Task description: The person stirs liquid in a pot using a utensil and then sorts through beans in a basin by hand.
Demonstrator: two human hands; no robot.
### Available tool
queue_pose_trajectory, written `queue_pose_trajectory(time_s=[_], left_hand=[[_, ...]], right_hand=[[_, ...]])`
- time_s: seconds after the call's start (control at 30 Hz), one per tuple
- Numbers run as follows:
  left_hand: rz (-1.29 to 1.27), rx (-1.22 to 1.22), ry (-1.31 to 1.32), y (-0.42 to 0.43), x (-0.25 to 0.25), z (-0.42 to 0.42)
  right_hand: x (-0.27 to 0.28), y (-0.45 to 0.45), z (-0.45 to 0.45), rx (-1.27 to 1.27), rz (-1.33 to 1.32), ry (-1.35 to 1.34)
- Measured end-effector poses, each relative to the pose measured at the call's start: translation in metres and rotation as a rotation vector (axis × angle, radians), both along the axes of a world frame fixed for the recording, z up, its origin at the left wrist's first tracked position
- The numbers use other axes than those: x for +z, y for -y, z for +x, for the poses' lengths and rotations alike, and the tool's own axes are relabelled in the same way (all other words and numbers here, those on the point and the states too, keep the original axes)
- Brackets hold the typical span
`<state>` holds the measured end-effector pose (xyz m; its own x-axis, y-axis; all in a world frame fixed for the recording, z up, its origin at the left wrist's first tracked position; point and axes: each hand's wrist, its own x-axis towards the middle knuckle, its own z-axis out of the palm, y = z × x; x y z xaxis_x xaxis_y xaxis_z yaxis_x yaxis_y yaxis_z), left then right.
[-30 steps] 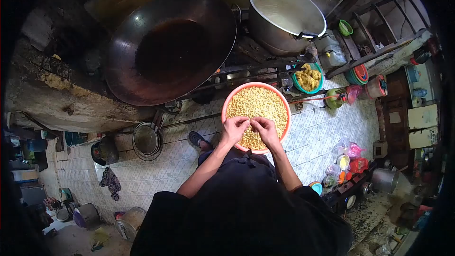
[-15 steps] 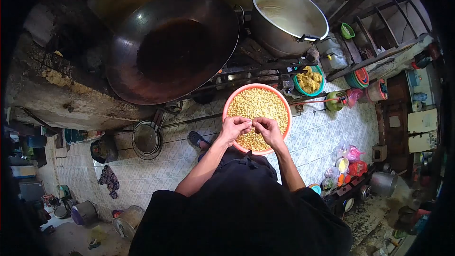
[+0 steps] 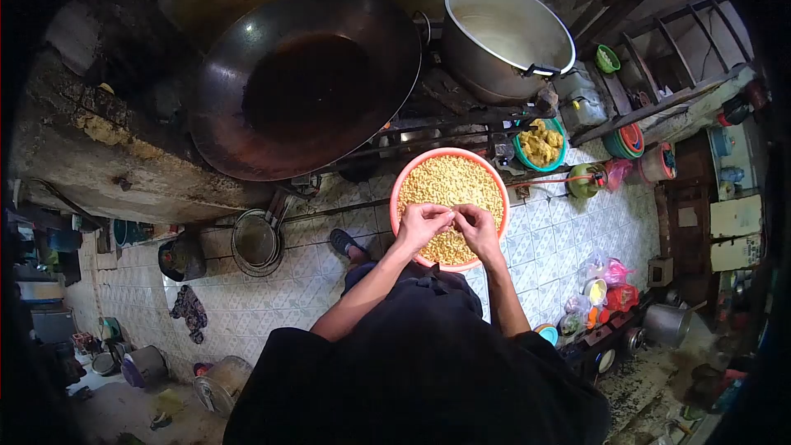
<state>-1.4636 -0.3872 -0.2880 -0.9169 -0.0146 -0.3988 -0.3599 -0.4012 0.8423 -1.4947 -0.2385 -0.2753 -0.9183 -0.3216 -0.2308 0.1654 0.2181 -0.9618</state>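
Observation:
A round basin (image 3: 395, 198) with a pinkish-orange rim stands in front of me, heaped with small pale-yellow pieces that look like beans or kernels (image 3: 453, 181). Over its near half, my left hand (image 3: 423, 227) is closed, thumb and fingertips pinched together. Close beside it my right hand (image 3: 479, 231) pinches in the same way, and the fingertips of both hands meet or nearly meet. Whatever lies between the fingertips is too small to make out.
A large dark wok (image 3: 309, 91) and a deep metal pot (image 3: 507, 41) sit on the stove beyond the basin. Right of it are a teal bowl (image 3: 562, 152) of yellow food and a green gas cylinder (image 3: 583, 185). Round strainers (image 3: 255, 241) lie left on the tiled floor (image 3: 272, 297).
Both hands have shifted slightly right and toward me, still pinched close together above the basin. The whole view has moved a little too.

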Motion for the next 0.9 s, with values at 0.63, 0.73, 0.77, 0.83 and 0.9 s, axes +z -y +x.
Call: queue_pose_trajectory(time_s=[0.63, 0.73, 0.77, 0.83, 0.9], left_hand=[[-0.385, -0.088, -0.063, -0.001, -0.056, 0.015], [-0.491, -0.128, -0.130, -0.004, -0.055, 0.013], [-0.555, -0.165, -0.106, -0.004, -0.048, 0.012], [-0.536, -0.170, -0.133, -0.003, -0.045, 0.013], [-0.506, -0.158, -0.157, -0.001, -0.053, 0.015]], right_hand=[[-0.044, -0.021, 0.008, 0.007, 0.218, -0.112], [-0.067, -0.035, 0.000, -0.166, 0.284, -0.172], [-0.068, -0.040, -0.005, -0.179, 0.341, -0.160], [-0.070, -0.051, -0.012, -0.264, 0.413, -0.202], [-0.085, -0.064, -0.020, -0.286, 0.512, -0.222]])
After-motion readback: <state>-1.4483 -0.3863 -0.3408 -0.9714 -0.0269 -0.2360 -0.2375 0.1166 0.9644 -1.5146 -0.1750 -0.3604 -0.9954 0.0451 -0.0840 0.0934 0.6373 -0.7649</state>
